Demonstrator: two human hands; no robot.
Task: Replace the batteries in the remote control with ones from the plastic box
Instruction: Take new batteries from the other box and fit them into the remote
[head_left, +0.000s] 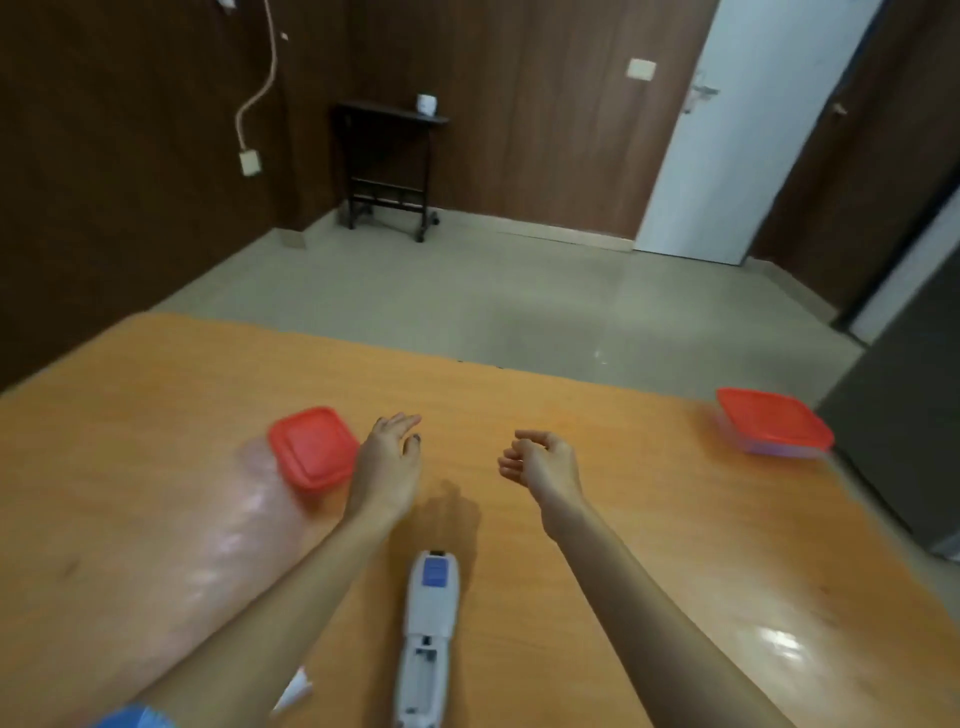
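A white remote control (428, 634) lies face down on the orange table (649, 519) near its front edge, with its battery compartment open and looking empty. A plastic box with a red lid (311, 453) stands left of centre. My left hand (388, 457) hovers just right of that box, fingers spread, holding nothing. My right hand (540, 462) floats over the table's middle, fingers loosely curled and empty. A second red-lidded plastic box (774, 422) sits at the table's far right edge.
A white scrap, perhaps the battery cover (293, 691), lies by my left forearm. Beyond the table are a tiled floor, a small black side table (387, 166) against the wooden wall, and a white door (748, 130). A dark cabinet (904, 441) stands at the right.
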